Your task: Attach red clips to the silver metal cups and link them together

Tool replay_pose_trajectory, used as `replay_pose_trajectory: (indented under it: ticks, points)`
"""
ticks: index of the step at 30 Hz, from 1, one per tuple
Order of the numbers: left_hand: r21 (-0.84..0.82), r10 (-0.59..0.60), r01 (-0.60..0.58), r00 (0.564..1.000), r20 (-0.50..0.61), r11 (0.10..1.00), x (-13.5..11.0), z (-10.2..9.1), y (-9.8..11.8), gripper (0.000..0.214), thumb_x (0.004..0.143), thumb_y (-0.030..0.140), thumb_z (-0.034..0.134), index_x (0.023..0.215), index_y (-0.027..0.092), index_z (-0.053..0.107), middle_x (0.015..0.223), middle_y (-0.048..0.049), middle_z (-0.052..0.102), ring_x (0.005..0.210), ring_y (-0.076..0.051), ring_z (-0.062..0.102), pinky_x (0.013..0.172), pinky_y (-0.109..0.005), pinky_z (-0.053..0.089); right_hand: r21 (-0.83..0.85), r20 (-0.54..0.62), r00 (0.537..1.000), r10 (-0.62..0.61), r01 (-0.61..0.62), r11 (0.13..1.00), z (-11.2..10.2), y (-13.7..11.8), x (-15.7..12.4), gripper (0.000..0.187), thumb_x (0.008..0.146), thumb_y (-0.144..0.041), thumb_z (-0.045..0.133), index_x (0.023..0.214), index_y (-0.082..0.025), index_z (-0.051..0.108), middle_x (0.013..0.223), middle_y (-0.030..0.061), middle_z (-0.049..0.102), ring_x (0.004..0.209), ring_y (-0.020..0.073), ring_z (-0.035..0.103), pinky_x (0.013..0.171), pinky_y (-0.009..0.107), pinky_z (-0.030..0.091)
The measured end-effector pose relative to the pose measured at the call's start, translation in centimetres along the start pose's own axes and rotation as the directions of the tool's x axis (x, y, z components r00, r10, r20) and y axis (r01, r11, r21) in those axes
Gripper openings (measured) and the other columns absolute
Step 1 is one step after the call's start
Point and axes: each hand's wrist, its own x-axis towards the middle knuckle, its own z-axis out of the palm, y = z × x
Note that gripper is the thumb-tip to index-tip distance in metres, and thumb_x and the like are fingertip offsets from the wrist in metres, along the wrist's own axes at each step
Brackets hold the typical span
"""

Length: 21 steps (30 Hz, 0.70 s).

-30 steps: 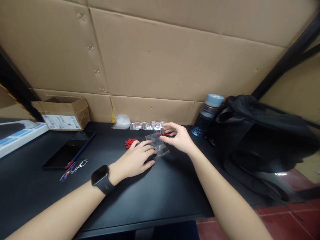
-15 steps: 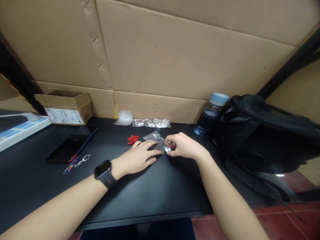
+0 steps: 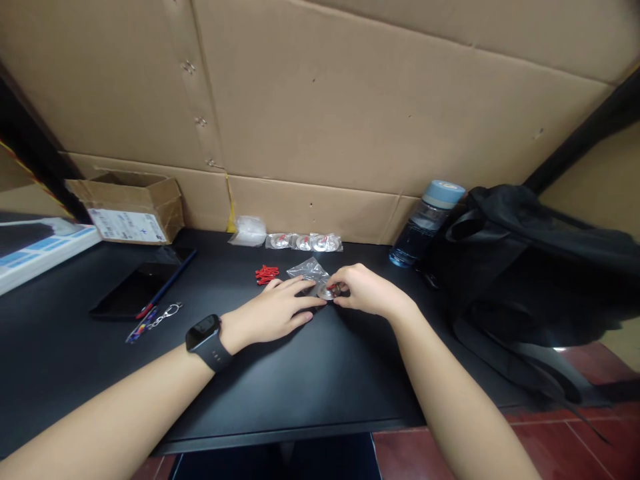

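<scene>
My left hand (image 3: 277,310), with a black smartwatch (image 3: 204,341) on the wrist, lies flat on the black desk (image 3: 280,393) with its fingers stretched onto a small clear plastic bag (image 3: 306,270). My right hand (image 3: 364,291) pinches a small round silver piece (image 3: 326,291) with a red part, right at the bag's near edge. The two hands' fingertips almost touch. A little pile of red pieces (image 3: 267,273) lies just left of the bag.
Three small packed bags (image 3: 305,242) and a white bag (image 3: 247,231) lie along the cardboard wall. A blue-lidded water bottle (image 3: 424,222) and a black backpack (image 3: 530,260) stand right. A phone (image 3: 137,288), pencil, keyring (image 3: 153,321), cardboard box (image 3: 129,207) lie left.
My right hand has come down from above the bag to the desk, bringing the silver piece to the bag's edge. My left hand has stayed on the bag.
</scene>
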Motion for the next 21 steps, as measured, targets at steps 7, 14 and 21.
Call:
replay_pose_trajectory:
  ticks: [7, 14, 21]
  points:
    - [-0.015, 0.021, -0.021, 1.000, 0.013, 1.000, 0.0, -0.3, 0.1, 0.042, 0.101, 0.032, 0.054, 0.142, 0.044, 0.057, 0.159, -0.0030, 0.045, 0.146, -0.033, 0.040, 0.113, -0.051, 0.037, -0.011, -0.085, 0.996, 0.038, -0.039, 0.999, 0.3, 0.1, 0.5, 0.025, 0.078, -0.011, 0.080, 0.097, -0.026, 0.077, 0.091, 0.0009, 0.076, 0.082, 0.0168, 0.069, 0.069, 0.024, 0.043]
    - [-0.009, -0.010, 0.010, 0.998, 0.057, 1.000, -0.2, -0.3, 0.4, 0.046, 0.103, 0.032, 0.050, 0.147, 0.045, 0.050, 0.165, -0.0021, 0.033, 0.153, -0.034, 0.028, 0.114, -0.057, 0.034, -0.166, -0.223, 0.967, 0.126, -0.165, 0.972, 0.8, 0.9, 1.3, 0.023, 0.074, -0.030, 0.089, 0.089, -0.027, 0.072, 0.091, -0.0017, 0.071, 0.085, 0.0158, 0.065, 0.059, 0.023, 0.031]
    - [-0.004, -0.005, 0.005, 0.998, 0.070, 1.000, -0.1, -0.3, 0.9, 0.046, 0.102, 0.025, 0.048, 0.145, 0.042, 0.052, 0.167, -0.0003, 0.028, 0.155, -0.033, 0.022, 0.116, -0.058, 0.031, -0.137, -0.220, 0.971, 0.093, -0.125, 0.983, 1.8, 1.5, 2.5, 0.025, 0.078, -0.037, 0.086, 0.097, -0.028, 0.073, 0.094, -0.0010, 0.075, 0.083, 0.0165, 0.067, 0.064, 0.023, 0.034]
